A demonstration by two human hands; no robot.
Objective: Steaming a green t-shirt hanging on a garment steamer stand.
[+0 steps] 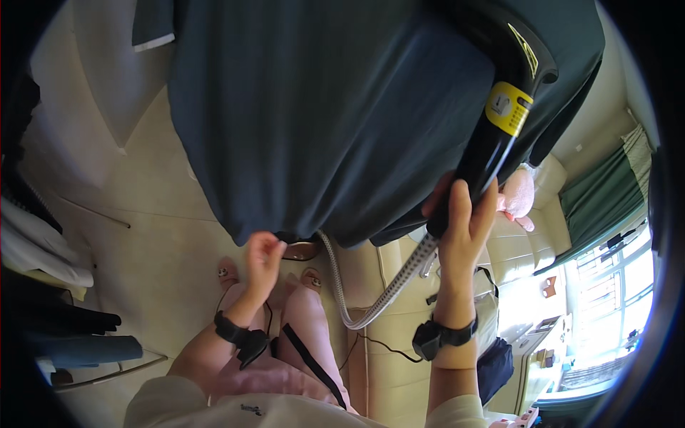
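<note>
A dark blue-green garment [299, 117] hangs in front of me, its hem reaching down towards my feet. My right hand [465, 219] grips the black handle of a garment steamer [487, 144], which bears a yellow label; its head lies at the upper right, against or close before the cloth. A grey braided steam hose [382, 305] runs from the handle's end, loops down and rises behind the hem. My left hand [265, 262] is at the garment's lower left edge, fingers curled; whether they pinch the hem cannot be told. Part of the steamer's base [301, 251] shows below the hem.
A cream leather sofa [396, 374] runs along my right side, with a pink plush toy [519, 195] farther back. Clothes [43, 246] hang or lie on a rack at the left. A dark cable [393, 350] crosses the sofa. A bright window [610, 294] is at the right.
</note>
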